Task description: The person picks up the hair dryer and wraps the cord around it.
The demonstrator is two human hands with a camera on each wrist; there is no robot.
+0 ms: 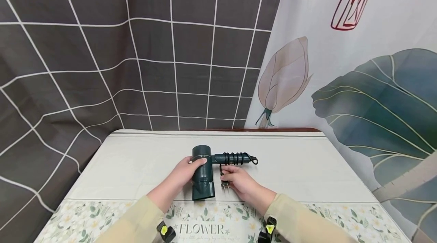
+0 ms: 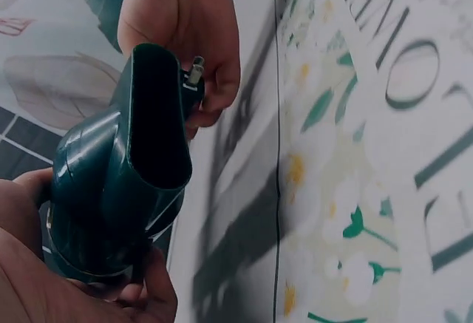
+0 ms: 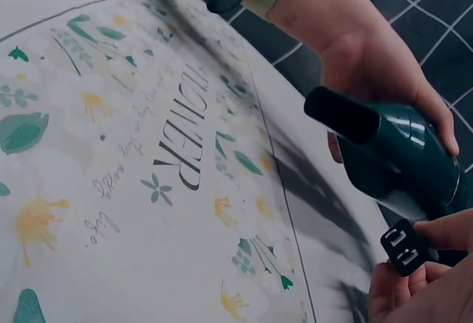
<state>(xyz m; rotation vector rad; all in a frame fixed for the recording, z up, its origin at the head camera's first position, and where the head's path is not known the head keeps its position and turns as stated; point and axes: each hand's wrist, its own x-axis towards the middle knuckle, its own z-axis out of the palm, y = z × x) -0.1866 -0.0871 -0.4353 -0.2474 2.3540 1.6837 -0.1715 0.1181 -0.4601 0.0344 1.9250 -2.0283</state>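
Observation:
A dark green hair dryer is held above the table, its flat nozzle toward the person and its handle pointing right. Black cord is wound in several loops round that handle. My left hand grips the dryer's barrel from the left, thumb on top. Below the handle, my right hand pinches the cord's two-pin plug, the prongs facing the person. In the left wrist view the nozzle partly covers the plug.
A white tablecloth with a floral printed border covers the table. Behind it hangs a dark grid-patterned curtain, with a white leaf-print curtain at the right. Each wrist wears a black strap device.

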